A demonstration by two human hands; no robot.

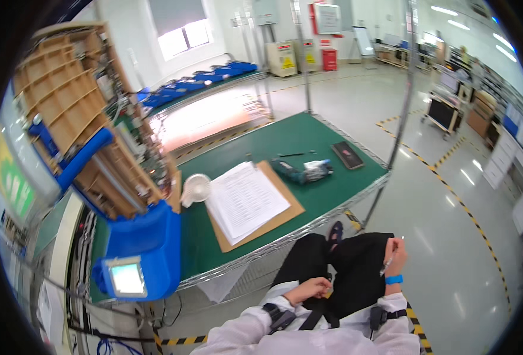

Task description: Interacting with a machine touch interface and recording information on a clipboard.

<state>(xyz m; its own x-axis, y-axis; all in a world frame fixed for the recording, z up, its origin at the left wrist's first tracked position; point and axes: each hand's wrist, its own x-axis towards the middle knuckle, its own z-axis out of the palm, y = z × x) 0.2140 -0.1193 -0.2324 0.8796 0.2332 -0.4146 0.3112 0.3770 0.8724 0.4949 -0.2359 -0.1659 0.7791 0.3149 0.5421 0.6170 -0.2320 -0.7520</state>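
My left hand [312, 289] rests over my lap with its fingers curled together. Whether anything is pinched in them is too small to tell. Beside my right knee, my right hand [396, 255] is closed round a thin, pale, pen-like stick [383, 270]. Both hands are below the front edge of the green-topped wire-rack table [199, 260]. On that table lies a brown board [294, 208] with white printed sheets [247, 201] on it. To the sheets' left stands a round white cup-like container [197, 188].
Farther back on the table are a dark green power tool [291, 173], a thin dark rod [297, 154] and a black phone [348, 155]. A blue-handled machine [140, 248] with a small screen and open wooden-coloured housing stands left. Metal posts [404, 100] rise at the table's corners.
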